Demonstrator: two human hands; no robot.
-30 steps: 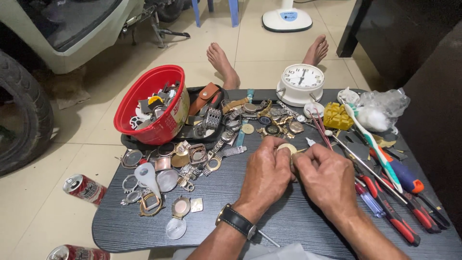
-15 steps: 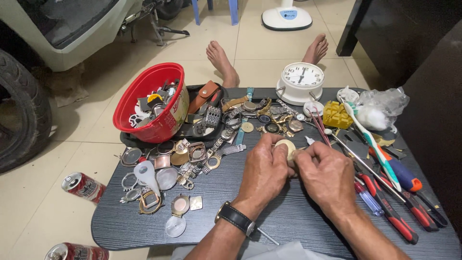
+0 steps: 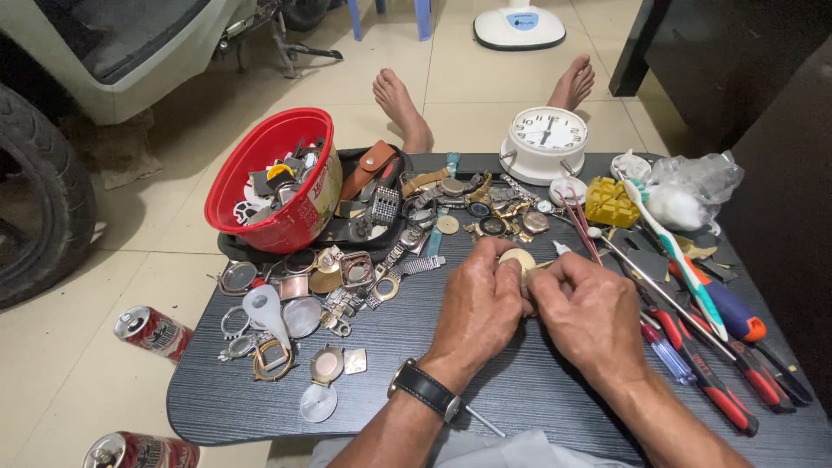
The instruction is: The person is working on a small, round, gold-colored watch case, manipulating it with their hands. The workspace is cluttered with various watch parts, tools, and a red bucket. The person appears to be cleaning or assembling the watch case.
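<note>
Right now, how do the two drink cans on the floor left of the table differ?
The upper red-and-silver drink can lies in full view on the tiled floor, clear of the dark wood-grain table; the lower red-and-silver drink can is cut off by the picture's bottom edge. The upper one sits farther from the person, the lower one nearer. Both lie on their sides, silver tops pointing left.

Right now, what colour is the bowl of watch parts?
Red: the bowl has a red wall and rim, seen in the head view, the only one.
</note>
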